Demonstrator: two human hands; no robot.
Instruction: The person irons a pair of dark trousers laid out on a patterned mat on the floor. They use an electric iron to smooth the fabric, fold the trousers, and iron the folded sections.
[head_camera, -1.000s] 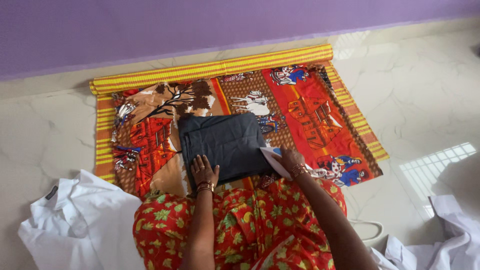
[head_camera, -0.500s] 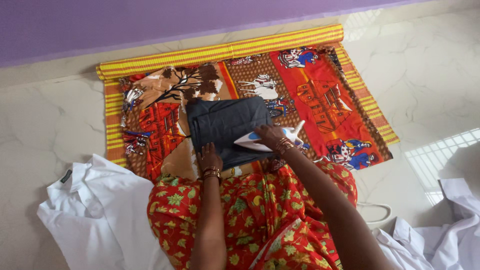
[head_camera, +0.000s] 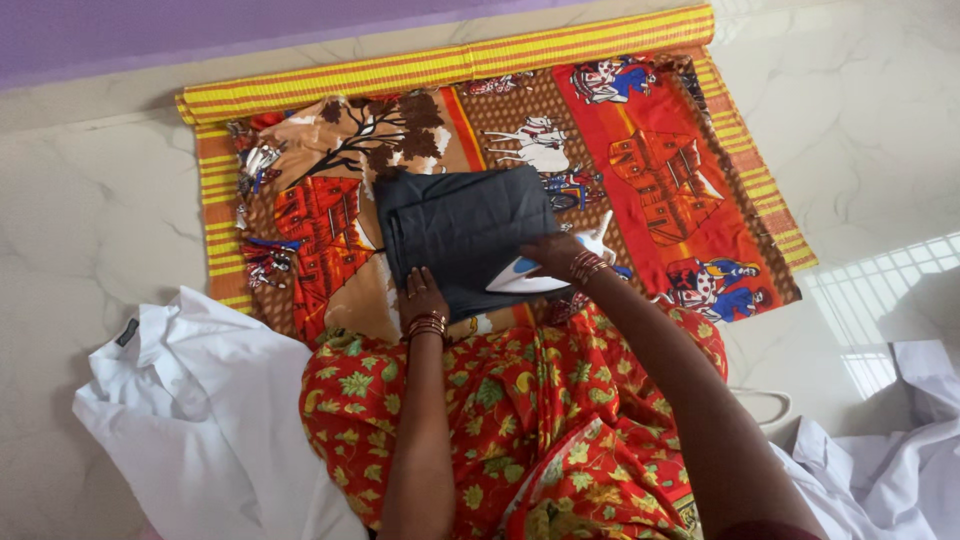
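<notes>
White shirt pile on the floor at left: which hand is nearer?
Left. The left hand lies flat on the dark folded garment, just right of the white shirt pile. The right hand grips the iron, farther right.

Both arms reach forward and down from the bottom of the view, bare, with bangles at each wrist. The left hand (head_camera: 422, 295) lies flat, palm down, fingers together and pointing away from the body. The right hand (head_camera: 552, 255) is closed in a grip, knuckles up, with the wrist bent a little toward the left.
</notes>
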